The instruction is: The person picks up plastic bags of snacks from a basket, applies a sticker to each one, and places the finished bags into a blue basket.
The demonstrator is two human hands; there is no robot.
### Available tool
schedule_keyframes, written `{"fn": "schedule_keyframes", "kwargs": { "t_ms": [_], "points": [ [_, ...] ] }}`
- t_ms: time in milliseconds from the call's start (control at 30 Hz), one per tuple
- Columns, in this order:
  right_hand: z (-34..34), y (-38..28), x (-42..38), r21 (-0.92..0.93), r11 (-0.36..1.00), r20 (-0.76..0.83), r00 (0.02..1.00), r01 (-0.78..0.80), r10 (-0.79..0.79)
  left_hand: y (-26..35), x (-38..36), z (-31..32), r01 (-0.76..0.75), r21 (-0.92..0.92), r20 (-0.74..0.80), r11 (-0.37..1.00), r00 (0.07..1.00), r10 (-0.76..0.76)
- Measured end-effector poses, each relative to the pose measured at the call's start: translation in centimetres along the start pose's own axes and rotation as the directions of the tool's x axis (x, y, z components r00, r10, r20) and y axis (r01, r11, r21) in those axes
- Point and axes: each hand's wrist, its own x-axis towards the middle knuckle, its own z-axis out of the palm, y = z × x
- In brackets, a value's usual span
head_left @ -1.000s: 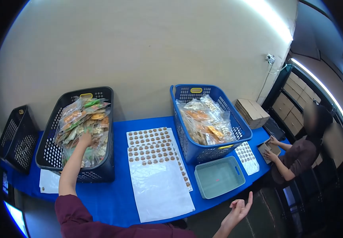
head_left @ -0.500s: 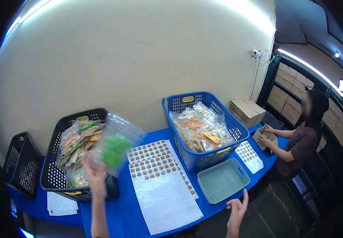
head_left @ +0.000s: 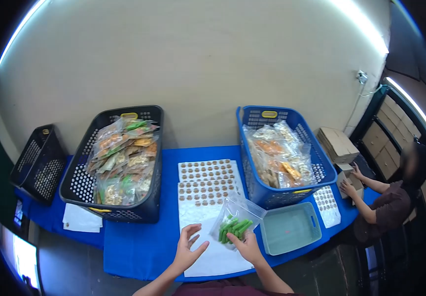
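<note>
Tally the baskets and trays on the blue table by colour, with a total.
Black baskets: 2, a large one full of snack packets and a small one at the far left.
Blue baskets: 1.
Pale green trays: 1.
Total: 4

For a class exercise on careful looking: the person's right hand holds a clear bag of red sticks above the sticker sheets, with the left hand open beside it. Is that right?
Not quite. The head view shows that the sticks in the clear bag are green, not red. The rest stands: the right hand holds it above the sticker sheets, with the left hand open beside it.
</note>
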Motion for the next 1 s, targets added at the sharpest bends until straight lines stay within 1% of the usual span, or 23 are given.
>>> {"fn": "schedule_keyframes", "kwargs": {
  "t_ms": [67, 100, 133, 200, 233, 333, 367, 400, 467, 500, 533, 567, 600, 667, 700, 733, 767, 867, 900, 1000],
  "points": [
    [0.9, 0.5, 1.1, -0.138, 0.990, 0.025, 0.999, 0.031, -0.028, 1.3, -0.2, -0.4, -0.002, 0.079, 0.009, 0.997, 1.000, 0.001],
    [1.3, 0.6, 1.6, -0.212, 0.976, 0.045, 0.998, 0.052, -0.044, 0.7, -0.5, -0.1, 0.069, 0.039, 0.081, 0.997, 0.994, -0.072],
    [2.0, 0.8, 2.0, -0.259, 0.960, 0.113, 0.991, 0.106, -0.079, 0.7, -0.6, 0.4, 0.148, 0.075, 0.133, 0.986, 0.979, -0.157],
    [4.3, 1.6, 1.9, -0.335, 0.916, 0.251, 0.958, 0.219, -0.137, -0.6, -0.8, 1.0, 0.151, 0.144, 0.054, 0.978, 0.986, -0.160],
    [5.2, 1.7, 1.7, -0.418, 0.829, 0.347, 0.909, 0.371, -0.231, -0.9, -0.8, 1.0, 0.120, 0.089, -0.012, 0.989, 0.993, -0.120],
    [6.5, 2.7, 2.2, -0.105, 0.959, 0.552, 0.818, 0.263, -0.164, -3.8, -1.5, -0.7, 0.006, 0.136, -0.247, 0.991, 0.969, 0.028],
    [6.9, 3.4, 2.7, -0.050, 0.959, 0.578, 0.791, 0.279, -0.200, -4.1, -1.8, -1.1, 0.025, -0.061, -0.375, 0.998, 0.926, -0.047],
    [7.1, 4.6, 3.4, 0.001, 0.984, 0.616, 0.775, 0.177, -0.140, -3.9, -2.3, -1.9, 0.041, 0.132, -0.475, 0.990, 0.880, 0.026],
    [7.2, 8.2, 5.9, 0.082, 0.996, 0.697, 0.717, -0.035, -0.032, -4.7, -3.8, -3.8, 0.076, -0.018, -0.511, 0.997, 0.856, -0.075],
    [7.6, 11.5, 7.6, 0.033, 0.999, 0.633, 0.774, 0.000, -0.021, -4.3, -4.5, -4.3, 0.094, -0.024, -0.500, 0.995, 0.861, -0.094],
    [8.1, 15.4, 9.5, -0.021, 0.999, 0.562, 0.827, 0.030, -0.013, -4.0, -5.2, -4.5, 0.081, -0.014, -0.538, 0.997, 0.840, -0.076],
    [8.4, 19.1, 11.8, -0.109, 0.994, 0.493, 0.869, 0.008, 0.047, -3.8, -5.8, -4.7, 0.070, -0.002, -0.572, 0.998, 0.818, -0.058],
    [8.7, 22.4, 14.0, -0.192, 0.981, 0.415, 0.904, -0.018, 0.098, -3.3, -6.3, -4.8, 0.058, 0.015, -0.604, 0.998, 0.796, -0.038],
    [9.2, 27.1, 17.7, -0.415, 0.910, 0.298, 0.947, 0.012, 0.123, -2.1, -7.0, -4.5, 0.061, 0.018, -0.693, 0.998, 0.721, -0.032],
    [9.6, 29.9, 19.0, -0.611, 0.782, 0.248, 0.968, 0.125, 0.039, -2.1, -7.5, -4.6, 0.063, 0.020, -0.727, 0.998, 0.686, -0.029],
    [9.9, 31.6, 19.8, -0.773, 0.599, 0.214, 0.975, 0.208, -0.062, -2.1, -7.9, -4.7, 0.063, 0.023, -0.759, 0.998, 0.651, -0.023],
    [9.9, 31.3, 20.1, -0.761, 0.633, 0.178, 0.984, 0.138, 0.000, -2.5, -8.2, -4.9, 0.039, 0.033, -0.779, 0.999, 0.627, 0.002],
    [10.9, 28.9, 19.3, -0.801, 0.598, 0.086, 0.994, 0.026, 0.072, -2.0, -8.5, -4.6, -0.011, -0.003, -0.832, 1.000, 0.555, 0.003],
    [11.4, 28.9, 19.2, -0.809, 0.586, 0.067, 0.997, 0.037, 0.031, -1.9, -8.7, -4.8, 0.000, 0.003, -0.824, 1.000, 0.567, 0.002],
    [11.2, 28.5, 19.0, -0.805, 0.592, 0.075, 0.996, 0.027, 0.056, -1.9, -8.9, -4.8, 0.024, 0.007, -0.803, 1.000, 0.596, -0.009]
  ]
}}
